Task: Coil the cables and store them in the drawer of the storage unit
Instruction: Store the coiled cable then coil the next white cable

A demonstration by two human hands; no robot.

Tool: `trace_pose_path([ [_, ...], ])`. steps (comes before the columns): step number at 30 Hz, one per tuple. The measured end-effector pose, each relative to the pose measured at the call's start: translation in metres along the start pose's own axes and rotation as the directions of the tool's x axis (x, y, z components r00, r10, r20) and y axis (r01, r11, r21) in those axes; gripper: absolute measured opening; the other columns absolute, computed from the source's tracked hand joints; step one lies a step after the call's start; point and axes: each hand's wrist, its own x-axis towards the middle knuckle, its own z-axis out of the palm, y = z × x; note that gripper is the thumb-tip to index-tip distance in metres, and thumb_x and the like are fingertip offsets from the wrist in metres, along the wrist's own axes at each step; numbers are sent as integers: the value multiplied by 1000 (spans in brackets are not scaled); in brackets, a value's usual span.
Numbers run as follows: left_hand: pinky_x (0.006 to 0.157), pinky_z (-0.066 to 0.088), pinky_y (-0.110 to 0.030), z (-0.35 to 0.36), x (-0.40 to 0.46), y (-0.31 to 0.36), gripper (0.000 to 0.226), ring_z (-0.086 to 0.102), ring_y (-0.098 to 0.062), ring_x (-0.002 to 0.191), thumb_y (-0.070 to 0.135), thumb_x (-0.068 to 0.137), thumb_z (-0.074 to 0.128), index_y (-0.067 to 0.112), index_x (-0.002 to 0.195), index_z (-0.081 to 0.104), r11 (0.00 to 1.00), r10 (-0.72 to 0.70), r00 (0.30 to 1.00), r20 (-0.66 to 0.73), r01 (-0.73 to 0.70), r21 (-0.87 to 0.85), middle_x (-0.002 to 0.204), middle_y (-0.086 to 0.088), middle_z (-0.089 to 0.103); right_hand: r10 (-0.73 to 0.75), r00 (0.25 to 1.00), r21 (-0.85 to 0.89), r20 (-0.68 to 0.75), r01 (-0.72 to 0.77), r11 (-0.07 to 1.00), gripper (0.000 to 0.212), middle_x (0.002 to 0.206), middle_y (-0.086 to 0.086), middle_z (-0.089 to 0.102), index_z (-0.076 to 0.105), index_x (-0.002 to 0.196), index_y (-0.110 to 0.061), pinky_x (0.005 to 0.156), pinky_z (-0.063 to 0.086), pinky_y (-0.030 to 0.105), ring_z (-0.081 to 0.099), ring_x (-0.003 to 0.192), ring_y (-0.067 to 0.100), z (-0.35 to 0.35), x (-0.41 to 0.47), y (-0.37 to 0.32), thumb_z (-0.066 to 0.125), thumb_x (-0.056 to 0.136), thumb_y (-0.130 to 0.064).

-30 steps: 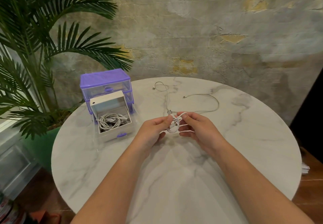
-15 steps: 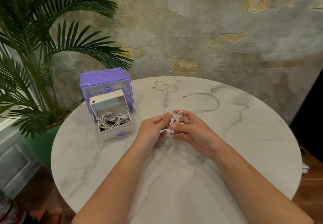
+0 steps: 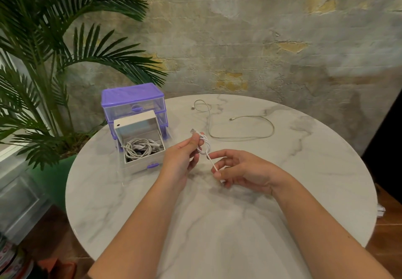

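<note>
Pinching a coiled white cable (image 3: 203, 146), the left hand (image 3: 181, 159) and right hand (image 3: 241, 171) hover above the table (image 3: 304, 180).

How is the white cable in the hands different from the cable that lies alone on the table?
The held cable is coiled in small loops, gripped by the left hand, its tail pinched by the right hand; the loose cable lies spread in one wide curve, untouched. The held cable looks whiter, the loose cable greyer. Both are thin, with a plug visible.
</note>
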Motion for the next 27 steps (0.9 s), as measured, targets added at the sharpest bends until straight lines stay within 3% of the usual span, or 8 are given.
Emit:
trace_pose_path([
  [5,60,47,-16,1,-1,3,18,60,-4,71,32,90,65,16,93,72,1000,-8,998,61,7,16,80,5,69,-6,998,-27,-60,4,1000,37,83,8,59,63,118,-10,59,49,27,54,63,16,1,0,1,67,83,4],
  [12,65,43,-20,2,0,5,8,56,-8,72,24,88,61,18,85,65,989,-135,976,171,142,-32,80,2,68,-36,965,-45,-260,25,999,28,81,2,69,71,105,-7,56,41,25,51,57,12,4,3,1,69,88,-29],
  [17,72,40,-22,1,2,4,11,55,-8,75,18,90,54,21,96,63,975,-165,969,185,189,-117,76,4,64,-88,950,-152,-301,43,987,13,74,-1,69,71,86,-11,49,34,22,41,48,10,5,3,1,70,88,-24],
  [19,71,40,-22,0,4,4,15,55,-9,74,15,91,52,20,101,61,970,-155,971,183,184,-159,75,3,61,-109,941,-210,-321,42,977,14,67,-6,67,70,87,-8,45,32,20,39,47,10,6,2,0,69,89,-21],
  [22,71,40,-21,-2,5,4,16,54,-9,72,11,91,51,16,105,59,962,-146,969,198,186,-198,76,1,58,-135,929,-287,-345,32,957,18,72,-5,69,70,95,-4,43,32,20,38,50,11,5,2,0,68,90,-21],
  [27,80,46,-21,-2,5,2,20,58,-9,81,8,95,54,12,85,71,987,-59,973,222,90,-132,97,5,62,-202,880,-315,-430,64,947,13,74,-3,70,71,92,-10,42,33,16,41,43,3,1,2,0,69,89,-22],
])
